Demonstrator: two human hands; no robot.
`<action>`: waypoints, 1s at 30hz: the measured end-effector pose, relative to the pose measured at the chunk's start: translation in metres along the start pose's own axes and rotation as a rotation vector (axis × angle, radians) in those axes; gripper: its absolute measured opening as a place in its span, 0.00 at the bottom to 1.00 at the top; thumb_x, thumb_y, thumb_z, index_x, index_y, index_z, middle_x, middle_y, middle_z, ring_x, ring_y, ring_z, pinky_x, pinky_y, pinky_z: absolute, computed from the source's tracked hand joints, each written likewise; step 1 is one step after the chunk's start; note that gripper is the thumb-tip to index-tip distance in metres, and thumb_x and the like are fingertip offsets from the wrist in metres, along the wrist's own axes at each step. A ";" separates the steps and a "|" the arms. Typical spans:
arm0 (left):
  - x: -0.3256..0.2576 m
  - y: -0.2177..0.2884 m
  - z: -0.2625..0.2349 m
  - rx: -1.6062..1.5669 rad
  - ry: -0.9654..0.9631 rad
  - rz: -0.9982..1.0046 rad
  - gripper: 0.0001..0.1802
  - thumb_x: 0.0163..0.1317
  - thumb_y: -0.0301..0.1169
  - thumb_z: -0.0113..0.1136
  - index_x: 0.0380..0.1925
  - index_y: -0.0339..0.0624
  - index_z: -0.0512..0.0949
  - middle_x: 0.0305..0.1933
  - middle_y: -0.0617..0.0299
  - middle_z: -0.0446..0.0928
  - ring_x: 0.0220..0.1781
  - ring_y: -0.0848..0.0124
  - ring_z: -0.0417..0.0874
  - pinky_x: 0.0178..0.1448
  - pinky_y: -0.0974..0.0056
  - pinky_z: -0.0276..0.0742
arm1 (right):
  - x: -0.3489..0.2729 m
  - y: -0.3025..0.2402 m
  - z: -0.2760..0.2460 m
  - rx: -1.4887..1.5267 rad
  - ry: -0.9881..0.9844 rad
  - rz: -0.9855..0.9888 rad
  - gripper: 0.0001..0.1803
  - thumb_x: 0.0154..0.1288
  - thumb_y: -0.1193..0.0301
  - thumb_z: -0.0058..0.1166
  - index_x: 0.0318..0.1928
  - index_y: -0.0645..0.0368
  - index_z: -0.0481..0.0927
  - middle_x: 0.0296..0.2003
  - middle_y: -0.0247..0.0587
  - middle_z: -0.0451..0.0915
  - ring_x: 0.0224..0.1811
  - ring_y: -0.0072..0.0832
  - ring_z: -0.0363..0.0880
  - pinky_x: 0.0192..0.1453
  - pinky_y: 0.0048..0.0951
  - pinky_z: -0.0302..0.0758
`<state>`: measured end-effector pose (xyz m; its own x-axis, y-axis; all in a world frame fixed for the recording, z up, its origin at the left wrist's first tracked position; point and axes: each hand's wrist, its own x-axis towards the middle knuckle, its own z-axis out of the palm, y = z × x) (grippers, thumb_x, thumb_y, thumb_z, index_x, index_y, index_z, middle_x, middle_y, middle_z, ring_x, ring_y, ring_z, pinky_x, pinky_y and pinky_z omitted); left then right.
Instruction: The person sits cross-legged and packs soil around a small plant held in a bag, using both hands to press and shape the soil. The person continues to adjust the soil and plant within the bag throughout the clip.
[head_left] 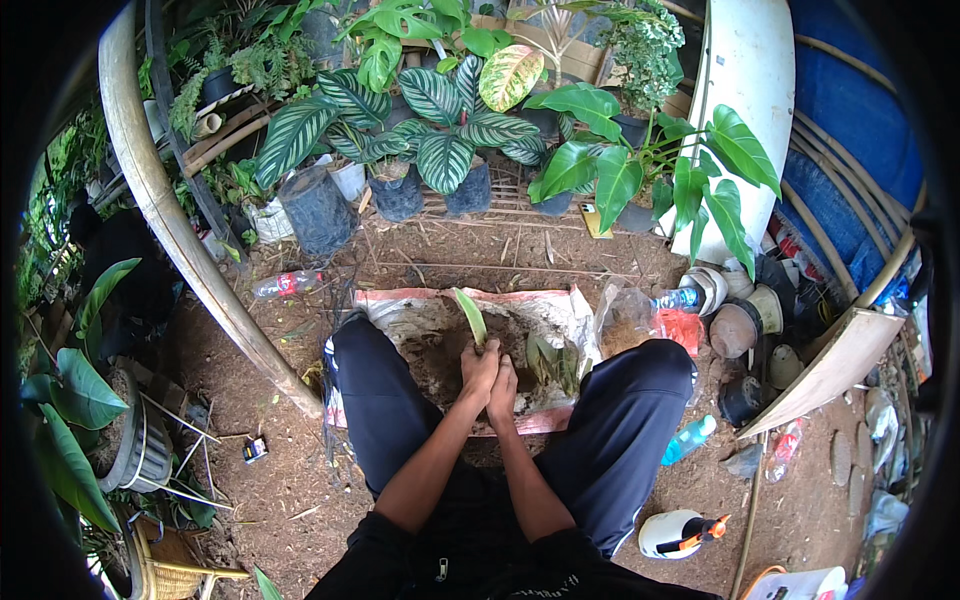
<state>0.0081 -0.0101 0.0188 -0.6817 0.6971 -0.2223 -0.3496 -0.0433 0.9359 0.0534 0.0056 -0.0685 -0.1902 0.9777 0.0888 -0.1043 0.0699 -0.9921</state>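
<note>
A long green leaf with pale edges (470, 316) stands up out of my hands, leaning slightly left. My left hand (479, 368) is closed round its lower end. Pressed against it, my right hand (503, 391) is closed too, and the leaf's base is hidden between them. Beneath both hands, dark loose soil (430, 355) lies on a spread white sack with pinkish edges (560, 306). Just right of my hands, several mottled upright leaves (552, 362) rest on the sack.
Potted plants (465, 185) line the far side. A bamboo pole (190, 240) slants down at left. At right are a clear plastic bag (622, 318), stacked pots (735, 330), a teal bottle (689, 440) and a white spray bottle (670, 534). A plastic bottle (287, 284) lies far left.
</note>
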 end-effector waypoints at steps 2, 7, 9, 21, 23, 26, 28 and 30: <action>0.000 0.000 0.001 0.026 0.018 -0.002 0.12 0.57 0.33 0.57 0.36 0.35 0.73 0.27 0.66 0.71 0.29 0.76 0.70 0.34 0.66 0.68 | -0.001 0.000 -0.002 0.016 -0.032 0.036 0.28 0.73 0.57 0.30 0.52 0.72 0.70 0.46 0.58 0.75 0.50 0.42 0.73 0.56 0.35 0.66; 0.000 -0.001 0.000 0.045 0.021 0.002 0.12 0.57 0.33 0.57 0.36 0.36 0.73 0.28 0.66 0.71 0.29 0.76 0.69 0.33 0.67 0.68 | -0.003 -0.001 -0.001 0.021 -0.002 0.039 0.28 0.73 0.57 0.29 0.52 0.72 0.70 0.46 0.58 0.75 0.50 0.42 0.73 0.56 0.35 0.66; 0.001 -0.002 0.000 0.052 0.022 -0.005 0.12 0.57 0.33 0.58 0.36 0.36 0.73 0.28 0.66 0.71 0.28 0.76 0.69 0.33 0.67 0.68 | -0.003 -0.002 0.000 0.009 0.001 0.032 0.28 0.73 0.57 0.29 0.52 0.72 0.70 0.46 0.58 0.75 0.50 0.42 0.73 0.56 0.35 0.66; 0.005 -0.008 0.000 0.058 0.004 -0.018 0.10 0.58 0.31 0.56 0.34 0.37 0.70 0.26 0.67 0.69 0.27 0.77 0.69 0.29 0.68 0.68 | -0.002 -0.002 0.000 0.053 0.005 0.063 0.29 0.72 0.55 0.30 0.50 0.73 0.71 0.44 0.58 0.76 0.48 0.40 0.74 0.54 0.36 0.67; 0.005 -0.007 0.000 0.096 0.011 -0.028 0.10 0.58 0.31 0.56 0.34 0.36 0.69 0.27 0.65 0.70 0.27 0.76 0.70 0.30 0.67 0.69 | -0.002 0.002 -0.001 0.067 0.001 0.081 0.29 0.72 0.55 0.30 0.50 0.73 0.71 0.43 0.58 0.76 0.48 0.40 0.74 0.53 0.36 0.67; 0.003 -0.007 0.000 0.031 -0.011 -0.039 0.11 0.58 0.31 0.56 0.35 0.36 0.69 0.28 0.64 0.70 0.28 0.75 0.70 0.31 0.66 0.70 | -0.001 0.005 0.002 0.086 0.062 0.105 0.30 0.72 0.54 0.29 0.48 0.73 0.72 0.42 0.57 0.76 0.47 0.39 0.74 0.52 0.36 0.67; 0.003 -0.006 0.000 0.055 -0.032 -0.032 0.12 0.58 0.31 0.57 0.36 0.36 0.68 0.28 0.63 0.70 0.28 0.74 0.71 0.31 0.66 0.70 | -0.002 0.006 0.001 0.094 0.037 0.106 0.31 0.72 0.52 0.29 0.48 0.73 0.72 0.42 0.56 0.76 0.46 0.39 0.74 0.52 0.36 0.67; 0.003 -0.007 0.000 0.078 -0.038 -0.030 0.12 0.58 0.31 0.57 0.36 0.36 0.68 0.28 0.63 0.70 0.28 0.74 0.71 0.31 0.66 0.71 | -0.002 0.006 -0.001 0.091 0.022 0.133 0.32 0.71 0.51 0.28 0.48 0.72 0.72 0.42 0.55 0.76 0.46 0.38 0.74 0.51 0.36 0.67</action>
<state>0.0080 -0.0078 0.0116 -0.6464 0.7238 -0.2415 -0.3173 0.0328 0.9477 0.0542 0.0040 -0.0749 -0.1865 0.9814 -0.0457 -0.1675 -0.0776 -0.9828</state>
